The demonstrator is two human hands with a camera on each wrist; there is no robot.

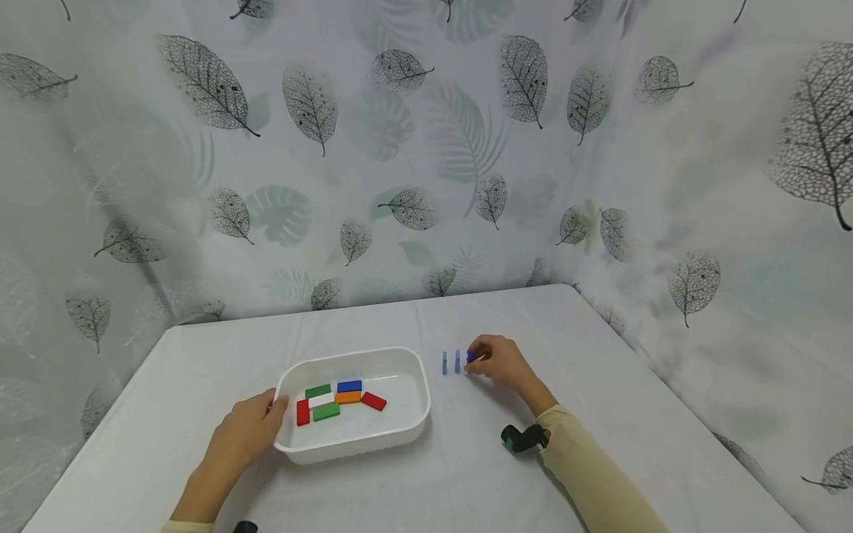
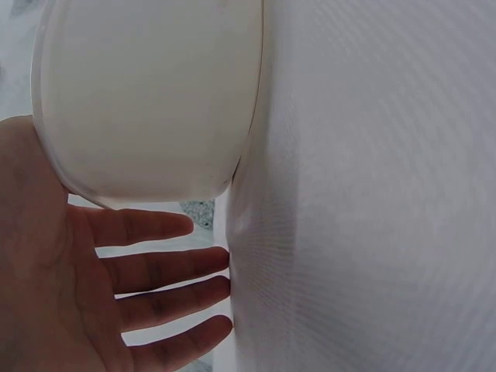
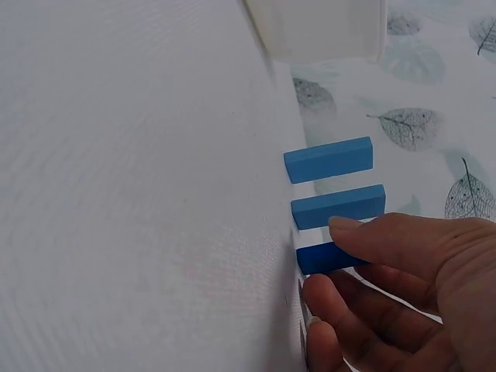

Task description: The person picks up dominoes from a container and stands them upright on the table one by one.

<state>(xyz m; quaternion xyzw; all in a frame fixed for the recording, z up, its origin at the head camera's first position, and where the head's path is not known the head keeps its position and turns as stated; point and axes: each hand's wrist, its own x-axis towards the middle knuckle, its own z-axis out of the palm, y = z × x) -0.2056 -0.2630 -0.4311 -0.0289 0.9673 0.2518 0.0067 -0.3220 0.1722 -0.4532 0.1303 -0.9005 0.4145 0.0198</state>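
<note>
My left hand (image 1: 248, 428) holds the left end of a white plastic tray (image 1: 360, 446), its thumb over the rim. In the left wrist view the other fingers (image 2: 167, 267) stretch straight down beside the tray's wall, and the thumb is hidden. My right hand (image 1: 501, 360) pinches a dark blue block (image 3: 325, 259) between thumb and fingers, upright at the table surface. Beside it stand two light blue blocks, one nearer (image 3: 339, 206) and one farther (image 3: 328, 160), apart from each other in a row.
Inside the tray lie several flat blocks: green (image 1: 326, 411), red (image 1: 374, 401), orange (image 1: 347, 397), blue (image 1: 349, 386) and white (image 1: 321, 400). A white cloth covers the table (image 1: 466, 481). Leaf-printed curtains (image 1: 400, 170) enclose its back and sides.
</note>
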